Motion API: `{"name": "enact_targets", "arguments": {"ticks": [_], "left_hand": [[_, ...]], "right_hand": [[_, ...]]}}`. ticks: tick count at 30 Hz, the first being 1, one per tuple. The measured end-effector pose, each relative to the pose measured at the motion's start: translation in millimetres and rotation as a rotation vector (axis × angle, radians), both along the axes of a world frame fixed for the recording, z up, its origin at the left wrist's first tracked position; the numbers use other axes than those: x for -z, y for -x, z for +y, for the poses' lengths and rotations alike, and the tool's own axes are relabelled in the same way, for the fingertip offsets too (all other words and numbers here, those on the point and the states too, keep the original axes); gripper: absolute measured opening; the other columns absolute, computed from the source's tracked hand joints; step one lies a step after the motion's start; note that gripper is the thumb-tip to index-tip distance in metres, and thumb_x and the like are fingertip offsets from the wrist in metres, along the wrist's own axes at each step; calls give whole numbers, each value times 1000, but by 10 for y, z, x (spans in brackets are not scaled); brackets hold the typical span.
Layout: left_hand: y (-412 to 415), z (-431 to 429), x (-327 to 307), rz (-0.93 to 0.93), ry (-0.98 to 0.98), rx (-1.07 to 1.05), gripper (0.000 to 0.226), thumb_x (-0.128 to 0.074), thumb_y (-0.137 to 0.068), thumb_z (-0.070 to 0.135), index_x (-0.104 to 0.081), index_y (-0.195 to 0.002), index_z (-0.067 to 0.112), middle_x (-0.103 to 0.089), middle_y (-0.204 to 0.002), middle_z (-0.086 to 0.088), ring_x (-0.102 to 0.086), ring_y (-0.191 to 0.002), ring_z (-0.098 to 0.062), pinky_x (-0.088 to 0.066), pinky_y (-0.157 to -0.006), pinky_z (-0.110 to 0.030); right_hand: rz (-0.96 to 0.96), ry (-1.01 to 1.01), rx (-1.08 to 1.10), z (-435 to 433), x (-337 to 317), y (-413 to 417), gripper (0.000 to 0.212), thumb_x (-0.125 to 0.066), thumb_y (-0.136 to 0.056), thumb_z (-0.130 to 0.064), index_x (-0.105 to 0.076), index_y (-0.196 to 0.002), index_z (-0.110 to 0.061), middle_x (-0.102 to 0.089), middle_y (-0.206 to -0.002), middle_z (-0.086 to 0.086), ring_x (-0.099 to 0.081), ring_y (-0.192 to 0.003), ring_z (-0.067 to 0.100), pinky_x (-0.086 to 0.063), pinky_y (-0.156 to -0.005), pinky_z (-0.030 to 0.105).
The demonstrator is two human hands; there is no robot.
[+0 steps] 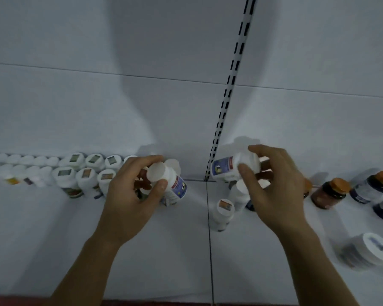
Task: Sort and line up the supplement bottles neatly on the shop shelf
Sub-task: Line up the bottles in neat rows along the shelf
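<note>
White shelving fills the scene: a pale back panel (97,107) rises behind a flat shelf (175,250), split by a black-slotted upright (230,85) that comes down between a person's two hands. The left hand (128,197) curls round a white supplement bottle with a blue label (171,186), thumb pressed on its front just under the plain white cap, which faces the camera; whether its base rests on the shelf cannot be told. The right hand (281,195) grips a second blue-labelled bottle (227,170) turned on its side near the foot of the upright, thumb across its body and fingers wrapped round the cap end. Outward from the left hand's grip, a double row of white-capped bottles (75,173) runs along the back panel, standing close together, several with stickers on their lids. Outward from the right hand's grip stand dark jars with blue-and-white labels (372,188) and an amber bottle with an orange cap (329,193). A wide white-lidded tub (367,250) sits nearer the camera than that hand. Just beside the right hand's thumb, on the palm side, stands a small white bottle with a sticker on its cap (222,214).
</note>
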State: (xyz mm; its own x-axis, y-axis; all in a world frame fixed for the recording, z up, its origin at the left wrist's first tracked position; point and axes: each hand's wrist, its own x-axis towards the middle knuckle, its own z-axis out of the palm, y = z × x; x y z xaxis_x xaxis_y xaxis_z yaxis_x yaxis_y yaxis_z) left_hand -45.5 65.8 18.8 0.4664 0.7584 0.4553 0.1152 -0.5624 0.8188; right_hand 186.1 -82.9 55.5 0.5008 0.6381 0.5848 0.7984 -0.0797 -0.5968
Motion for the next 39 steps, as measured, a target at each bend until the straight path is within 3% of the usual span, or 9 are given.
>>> {"name": "enact_targets", "arguments": {"ticks": [6, 9, 14, 17, 21, 28, 31, 34, 39], "left_hand": [[319, -130, -9, 19, -9, -76, 37, -65, -85, 40, -62, -122, 37, -63, -117, 11, -64, -102, -21, -58, -81, -42], [376, -182, 5, 16, 4, -72, 37, -66, -85, 39, -63, -121, 33, -62, -114, 12, -64, -101, -20, -58, -80, -36], [442, -215, 26, 84, -27, -62, 37, -72, -85, 28, -65, -121, 26, -62, -113, 12, -65, -101, -19, -56, -81, -27], [435, -190, 1, 162, -76, -41, 40, -73, -84, 26, -64, -124, 27, -61, -113, 17, -63, -101, -11, -49, -81, -15], [235, -67, -125, 278, -136, 66, 42, -71, -86, 30, -62, -126, 30, -56, -115, 17, -58, -103, -4, -42, -84, -8], [-568, 159, -301, 728, -447, 401, 39, -65, -89, 45, -62, -126, 32, -56, -115, 12, -56, -103, -11, -46, -92, -36], [-719, 232, -212, 886, -561, 396, 43, -60, -89, 48, -60, -130, 35, -56, -118, 8, -51, -111, -14, -37, -95, -36], [-722, 245, -116, 862, -533, 352, 51, -52, -81, 50, -62, -129, 36, -56, -114, 9, -52, -109, -15, -35, -94, -37], [-690, 264, -26, 839, -484, 264, 49, -54, -78, 47, -65, -124, 35, -58, -114, 10, -50, -108, -16, -33, -91, -36]], "right_hand": [[-241, 326, -175, 815, 212, 200, 35, -73, -89, -17, -65, -123, -14, -62, -119, 7, -64, -95, 32, -52, -78, 35], [-297, 550, -159, 1008, 250, 206, 34, -67, -94, -23, -62, -127, -18, -58, -126, 7, -63, -102, 33, -47, -85, 36], [-254, 629, -137, 1114, 342, 316, 29, -65, -94, -16, -60, -122, -16, -52, -123, 8, -61, -101, 32, -45, -85, 35], [-144, 613, -156, 1019, 400, 332, 38, -64, -93, -14, -56, -130, -15, -55, -124, 9, -58, -108, 30, -48, -90, 36], [-78, 368, -130, 685, 344, 276, 36, -69, -90, -11, -62, -125, -14, -62, -122, 5, -61, -107, 22, -51, -87, 32], [-158, 269, 19, 187, 277, -243, 21, -71, -86, -7, -68, -105, -15, -67, -106, 4, -60, -97, 25, -45, -84, 32], [-166, 305, 71, 38, 294, -407, 18, -71, -86, -9, -68, -101, -17, -65, -98, 2, -57, -91, 25, -41, -78, 33], [-168, 321, 141, -96, 332, -565, 16, -72, -86, -11, -68, -100, -17, -58, -90, -5, -53, -86, 22, -35, -73, 30], [-102, 389, 205, -223, 400, -743, 20, -72, -84, -14, -67, -103, -18, -63, -94, 0, -57, -91, 30, -49, -78, 43]]}}
